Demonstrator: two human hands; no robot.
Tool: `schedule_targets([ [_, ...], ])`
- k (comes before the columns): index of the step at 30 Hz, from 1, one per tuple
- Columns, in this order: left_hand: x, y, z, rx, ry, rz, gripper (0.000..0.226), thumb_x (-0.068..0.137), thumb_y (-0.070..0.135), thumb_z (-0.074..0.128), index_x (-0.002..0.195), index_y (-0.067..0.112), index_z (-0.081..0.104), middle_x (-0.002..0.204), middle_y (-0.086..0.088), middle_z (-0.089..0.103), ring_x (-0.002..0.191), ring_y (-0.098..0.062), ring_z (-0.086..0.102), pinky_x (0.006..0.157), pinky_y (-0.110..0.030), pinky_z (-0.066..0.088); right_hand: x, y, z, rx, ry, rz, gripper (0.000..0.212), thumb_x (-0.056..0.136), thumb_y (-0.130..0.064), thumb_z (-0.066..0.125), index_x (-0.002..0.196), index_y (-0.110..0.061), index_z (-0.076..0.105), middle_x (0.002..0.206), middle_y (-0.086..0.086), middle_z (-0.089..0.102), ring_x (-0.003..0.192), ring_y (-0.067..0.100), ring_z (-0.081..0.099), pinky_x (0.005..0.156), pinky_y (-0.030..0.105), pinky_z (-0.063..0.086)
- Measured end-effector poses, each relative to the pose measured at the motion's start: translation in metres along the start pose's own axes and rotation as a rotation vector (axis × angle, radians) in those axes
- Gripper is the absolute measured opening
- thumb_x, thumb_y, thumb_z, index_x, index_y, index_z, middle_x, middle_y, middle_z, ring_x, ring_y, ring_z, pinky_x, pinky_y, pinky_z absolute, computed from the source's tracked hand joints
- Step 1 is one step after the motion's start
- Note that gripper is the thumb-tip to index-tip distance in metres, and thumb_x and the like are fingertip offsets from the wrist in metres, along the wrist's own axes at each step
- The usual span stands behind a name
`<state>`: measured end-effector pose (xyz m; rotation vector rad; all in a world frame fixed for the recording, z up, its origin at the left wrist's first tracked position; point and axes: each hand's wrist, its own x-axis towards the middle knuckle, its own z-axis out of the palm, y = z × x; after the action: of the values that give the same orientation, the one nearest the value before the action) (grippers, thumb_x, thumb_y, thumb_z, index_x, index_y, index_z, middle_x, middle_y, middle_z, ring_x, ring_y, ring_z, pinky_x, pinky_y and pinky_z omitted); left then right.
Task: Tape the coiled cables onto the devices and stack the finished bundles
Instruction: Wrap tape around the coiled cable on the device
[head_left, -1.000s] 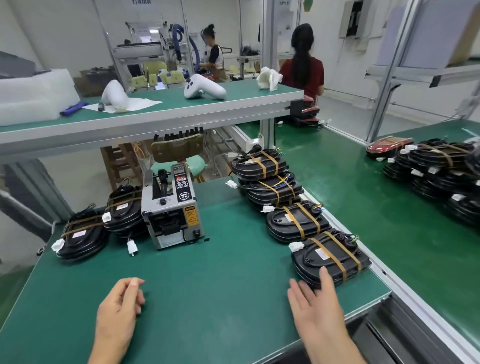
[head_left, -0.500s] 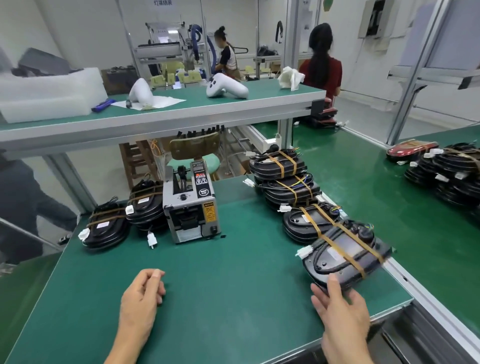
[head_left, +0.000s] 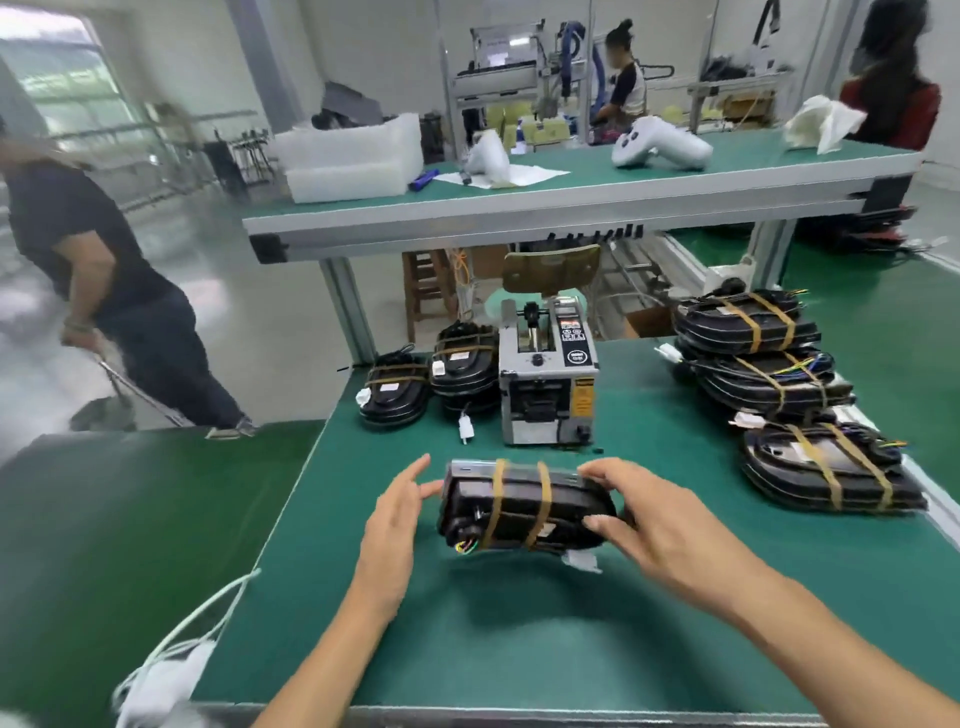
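Note:
A black device bundle with a coiled cable and two tan tape bands is held above the green table, turned on its side. My right hand grips its right end. My left hand is open at its left end, fingertips at or near the edge. The grey tape dispenser stands just behind. Two stacks of taped bundles sit left of the dispenser. More taped bundles lie in a row on the right.
A raised green shelf behind carries white foam blocks and white housings. A person in dark clothes walks on the floor to the left. White cord hangs at the table's near-left edge. Two people work in the background.
My right hand lifted the nearest bundle from the right row and carried it to the table's middle, turning it. My left hand rose to meet it. The view swung left.

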<state>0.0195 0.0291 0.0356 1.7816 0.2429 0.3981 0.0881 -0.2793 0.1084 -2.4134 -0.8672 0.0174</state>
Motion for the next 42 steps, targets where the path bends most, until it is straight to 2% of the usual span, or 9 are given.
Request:
schedule_targets([
  [4,-0.021,-0.007,-0.016,0.100,-0.101,0.077,0.074,0.095,0.084,0.039,0.156,0.042,0.046,0.149,0.030,0.059,0.145,0.005,0.048,0.119,-0.016,0.032,0.035,-0.017,0.011,-0.163,-0.149,-0.071,0.040,0.104,-0.040,0.058,0.141,-0.035,0.042,0.135,-0.008,0.056,0.115,0.023,0.060,0.101,0.042,0.047],
  [7,-0.032,-0.015,-0.017,0.108,-0.135,0.078,0.063,0.102,0.064,0.048,0.155,0.029,0.048,0.150,0.028,0.060,0.145,0.001,0.052,0.117,-0.014,0.037,0.052,-0.019,0.019,-0.197,-0.189,-0.088,0.041,0.104,-0.040,0.057,0.141,-0.037,0.040,0.138,-0.009,0.054,0.117,0.029,0.061,0.101,0.046,0.048],
  [14,-0.032,-0.023,-0.018,0.180,-0.087,0.095,0.033,0.102,0.054,0.056,0.133,0.046,0.059,0.129,0.020,0.074,0.120,-0.005,0.070,0.100,-0.016,0.050,0.066,-0.011,0.026,-0.148,-0.194,-0.102,0.047,0.105,-0.037,0.058,0.148,-0.041,0.040,0.145,-0.012,0.052,0.125,0.023,0.059,0.106,0.042,0.046],
  [19,-0.030,-0.035,-0.019,0.197,-0.115,0.112,0.052,0.099,0.073,0.056,0.131,0.033,0.061,0.124,0.017,0.076,0.114,-0.011,0.073,0.098,-0.030,0.055,0.065,-0.008,0.023,-0.145,-0.201,-0.072,0.054,0.103,-0.053,0.054,0.154,-0.047,0.039,0.148,-0.022,0.052,0.110,0.009,0.062,0.104,0.035,0.046],
  [23,-0.029,-0.035,-0.018,0.193,-0.158,0.124,0.055,0.095,0.079,0.057,0.137,0.044,0.060,0.126,0.014,0.076,0.116,-0.013,0.073,0.100,-0.026,0.054,0.075,-0.002,0.023,0.283,0.087,0.123,0.022,0.099,-0.051,0.062,0.118,-0.046,0.072,0.102,-0.024,0.072,0.065,0.001,0.062,0.072,0.015,0.050],
  [26,-0.027,-0.035,-0.017,0.175,-0.163,0.129,0.055,0.095,0.079,0.058,0.137,0.045,0.061,0.126,0.012,0.076,0.116,-0.014,0.072,0.100,-0.027,0.054,0.099,0.003,0.031,0.507,0.348,0.378,0.013,0.095,-0.035,0.069,0.085,-0.032,0.077,0.070,-0.013,0.072,0.052,0.002,0.062,0.061,0.020,0.047],
  [32,-0.025,-0.037,-0.020,0.153,-0.179,0.139,0.058,0.090,0.082,0.062,0.132,0.042,0.064,0.114,0.004,0.073,0.104,-0.021,0.071,0.095,-0.035,0.055,0.140,0.008,0.057,0.740,0.545,0.709,0.020,0.093,-0.018,0.068,0.077,-0.023,0.078,0.079,-0.009,0.078,0.050,0.003,0.065,0.061,0.025,0.051],
  [36,-0.023,-0.037,-0.022,0.145,-0.191,0.129,0.058,0.089,0.083,0.064,0.128,0.040,0.068,0.115,0.002,0.075,0.107,-0.022,0.072,0.097,-0.038,0.055,0.155,0.000,0.063,0.774,0.620,0.740,0.023,0.089,-0.014,0.064,0.072,-0.020,0.078,0.056,-0.011,0.069,0.056,0.013,0.062,0.059,0.024,0.051],
  [42,-0.022,-0.036,-0.023,0.142,-0.197,0.129,0.060,0.088,0.083,0.065,0.125,0.036,0.071,0.111,0.002,0.074,0.103,-0.021,0.072,0.094,-0.036,0.056,0.170,-0.005,0.065,0.766,0.653,0.811,0.017,0.083,-0.010,0.063,0.074,0.002,0.072,0.060,0.005,0.062,0.060,0.017,0.052,0.058,0.030,0.045],
])
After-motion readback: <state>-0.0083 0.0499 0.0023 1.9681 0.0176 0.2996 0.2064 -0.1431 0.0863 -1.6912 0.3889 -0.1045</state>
